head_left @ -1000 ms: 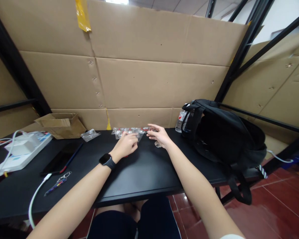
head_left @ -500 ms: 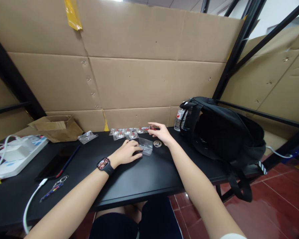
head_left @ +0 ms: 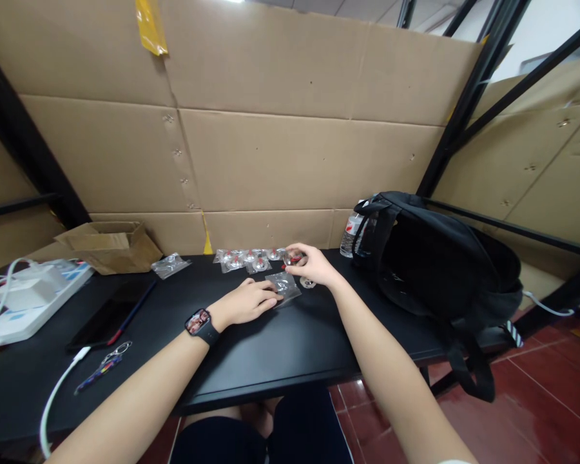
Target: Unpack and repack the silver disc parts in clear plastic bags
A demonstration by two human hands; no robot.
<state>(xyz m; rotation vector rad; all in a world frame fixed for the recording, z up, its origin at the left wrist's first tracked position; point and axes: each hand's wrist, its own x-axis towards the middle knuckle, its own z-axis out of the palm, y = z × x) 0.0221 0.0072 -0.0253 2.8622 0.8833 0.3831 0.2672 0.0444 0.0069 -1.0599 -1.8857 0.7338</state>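
- Cardboard wall [head_left: 290, 148] runs right behind the black worktop [head_left: 280, 341], so there's basically no room past the far edge. Black frame posts angle up on both sides.
- My left hand [head_left: 244, 303] lies flat on the worktop, fingers [head_left: 270, 298] stretched out and pressing the near edge of a small clear bag [head_left: 283, 284].
- My right hand [head_left: 313, 265] is just behind that bag, fingers [head_left: 294, 258] curled in and pinching a little red-and-silver piece. Can't make out exactly what it is.
- A small metal ring [head_left: 308, 283] sits on the worktop right under the right hand, just beside the bag.
- A row of filled bags [head_left: 246, 260] lines the back edge against the cardboard, with one more bag [head_left: 170, 265] off to the left.
- Right side is boxed in by a black backpack [head_left: 439, 258] with a water bottle [head_left: 352, 231] tucked against it.
- Left side has a phone [head_left: 111, 312], keys [head_left: 104, 361], a power strip [head_left: 29, 299] and a cardboard box [head_left: 109, 243].
- The open stretch is the front middle of the worktop, between my forearms and the near edge.
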